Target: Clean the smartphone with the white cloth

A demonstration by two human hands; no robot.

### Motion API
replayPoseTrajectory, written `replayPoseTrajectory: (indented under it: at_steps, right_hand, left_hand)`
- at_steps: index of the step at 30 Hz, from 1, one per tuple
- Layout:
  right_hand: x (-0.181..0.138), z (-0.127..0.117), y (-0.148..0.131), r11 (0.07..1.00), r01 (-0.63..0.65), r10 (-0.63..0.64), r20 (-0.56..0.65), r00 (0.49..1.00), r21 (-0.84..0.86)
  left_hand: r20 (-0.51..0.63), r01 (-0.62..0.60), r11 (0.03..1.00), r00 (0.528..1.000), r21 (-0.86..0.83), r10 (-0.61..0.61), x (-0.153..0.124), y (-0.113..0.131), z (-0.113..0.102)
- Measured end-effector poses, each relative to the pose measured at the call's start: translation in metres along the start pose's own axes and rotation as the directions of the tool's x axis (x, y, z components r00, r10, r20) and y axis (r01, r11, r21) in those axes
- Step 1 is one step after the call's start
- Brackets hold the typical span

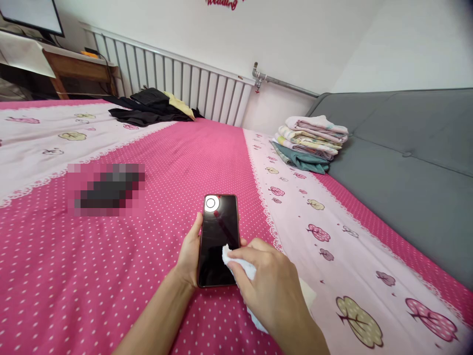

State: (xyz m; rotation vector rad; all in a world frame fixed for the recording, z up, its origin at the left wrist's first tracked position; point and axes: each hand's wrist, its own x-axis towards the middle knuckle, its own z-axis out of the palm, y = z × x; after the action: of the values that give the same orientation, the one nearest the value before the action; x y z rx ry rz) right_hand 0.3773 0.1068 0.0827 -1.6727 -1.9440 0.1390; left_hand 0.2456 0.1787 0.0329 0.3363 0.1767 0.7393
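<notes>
A smartphone (pixel 219 236) with a dark, glossy screen is held upright above the bed, its face towards me. My left hand (pixel 189 254) grips it from behind and along its left edge; some of the fingers are hidden by the phone. My right hand (pixel 269 276) pinches a white cloth (pixel 248 267) between thumb and fingers. A corner of the cloth lies against the lower right part of the screen, and the rest hangs below the hand.
A bed with a pink dotted sheet (pixel 155 256) spreads around me. Folded towels (pixel 310 140) are stacked by the grey headboard (pixel 402 162). Black clothes (pixel 148 108) lie near the radiator (pixel 177 74). A blurred dark object (pixel 111 190) rests on the left.
</notes>
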Motion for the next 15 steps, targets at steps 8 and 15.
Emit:
replayPoseTrajectory:
  at_steps: [8, 15]
  right_hand:
    - [-0.0055, 0.0043, -0.0046, 0.991, 0.072, -0.080, 0.068, 0.994, 0.114]
    - [-0.0009, -0.0009, -0.0004, 0.998, -0.008, 0.005, 0.047, 0.999, 0.057]
  left_hand:
    - [-0.028, -0.001, 1.000, 1.000, 0.013, 0.001, -0.0017, 0.0006, -0.0009]
    - [0.020, 0.002, 1.000, 1.000, 0.001, -0.002, -0.0009, 0.0001, 0.0008]
